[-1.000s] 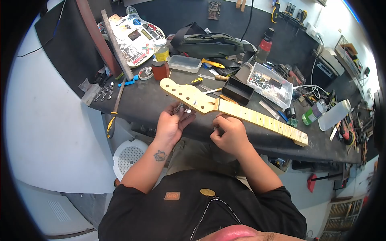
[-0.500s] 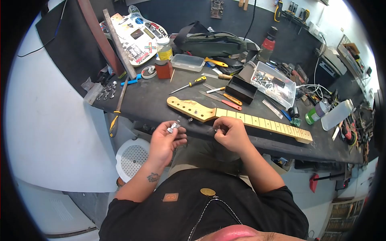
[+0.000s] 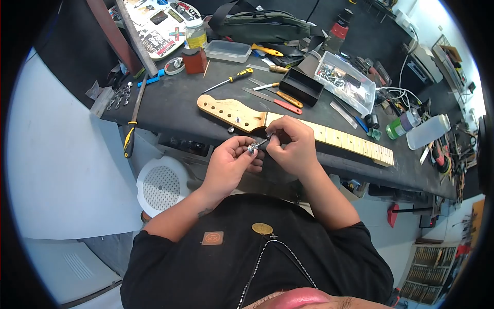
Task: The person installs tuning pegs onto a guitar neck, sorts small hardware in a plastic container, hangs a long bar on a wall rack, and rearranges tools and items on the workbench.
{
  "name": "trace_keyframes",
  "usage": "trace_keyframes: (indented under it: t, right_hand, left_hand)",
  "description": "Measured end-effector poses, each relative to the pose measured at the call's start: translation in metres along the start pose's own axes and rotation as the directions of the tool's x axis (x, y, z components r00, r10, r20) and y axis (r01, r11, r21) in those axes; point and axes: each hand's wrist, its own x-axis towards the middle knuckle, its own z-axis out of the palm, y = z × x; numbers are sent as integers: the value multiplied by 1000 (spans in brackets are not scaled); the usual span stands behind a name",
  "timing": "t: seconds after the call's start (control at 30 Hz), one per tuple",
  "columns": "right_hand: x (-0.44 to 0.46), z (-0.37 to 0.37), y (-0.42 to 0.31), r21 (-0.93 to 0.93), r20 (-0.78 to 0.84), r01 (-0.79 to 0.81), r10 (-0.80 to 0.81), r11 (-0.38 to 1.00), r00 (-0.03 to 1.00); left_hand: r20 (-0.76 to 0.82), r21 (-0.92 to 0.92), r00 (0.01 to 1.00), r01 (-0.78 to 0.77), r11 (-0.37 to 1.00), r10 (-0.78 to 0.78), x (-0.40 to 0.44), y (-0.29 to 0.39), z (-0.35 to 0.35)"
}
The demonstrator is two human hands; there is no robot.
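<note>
My left hand (image 3: 233, 162) grips a small shiny metal tuning machine (image 3: 253, 148) between thumb and fingers. Close beside it, my right hand (image 3: 292, 144) is closed in a pinch on a small dark piece at its fingertips, too small to identify. The fingertips of both hands nearly meet just in front of the guitar neck (image 3: 334, 137). The neck lies along the bench edge, its headstock (image 3: 222, 108) to the left with a row of holes. One metal post shows in a hole, and a bit of metal shows under the headstock's edge.
Behind the neck lie a yellow-black screwdriver (image 3: 240, 75), a red-handled knife (image 3: 287, 106) and a black box (image 3: 301, 87). A clear parts bin (image 3: 366, 92) is at right. More metal tuners (image 3: 121, 95) lie at left, near a stickered guitar body (image 3: 163, 49).
My left hand has come right with the tuning machine, up to my right hand. The view has shifted, so the bench items appear higher in it.
</note>
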Motion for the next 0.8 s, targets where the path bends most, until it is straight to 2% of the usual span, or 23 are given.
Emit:
trace_keyframes:
  t: [0.2, 0.43, 0.53, 0.57, 0.67, 0.8]
  right_hand:
    - [1, -2, -10, -89, 23, 115, -114, 989, 993]
    - [-2, -3, -17, -130, 85, 149, -139, 980, 987]
    - [-2, -1, -16, -18, 131, 157, -153, 987, 979]
    - [-3, -3, -13, 66, 165, 90, -100, 994, 981]
    - [-4, -11, -6, 113, 271, 10, -40, 994, 962]
    - [-12, -8, -3, -123, 318, 4, 35, 992, 948]
  left_hand:
    - [23, -21, 1000, -15, 1000, 16, 3, -2, -3]
    - [40, -60, 999, -14, 998, 17, 5, -8, -8]
    - [49, -53, 998, -27, 998, 29, 5, -6, -9]
    - [37, -76, 999, -7, 997, 10, 4, -6, -10]
    - [59, -31, 998, 15, 999, -13, 0, -5, -14]
    - [66, 67, 998, -21, 998, 17, -5, -5, -9]
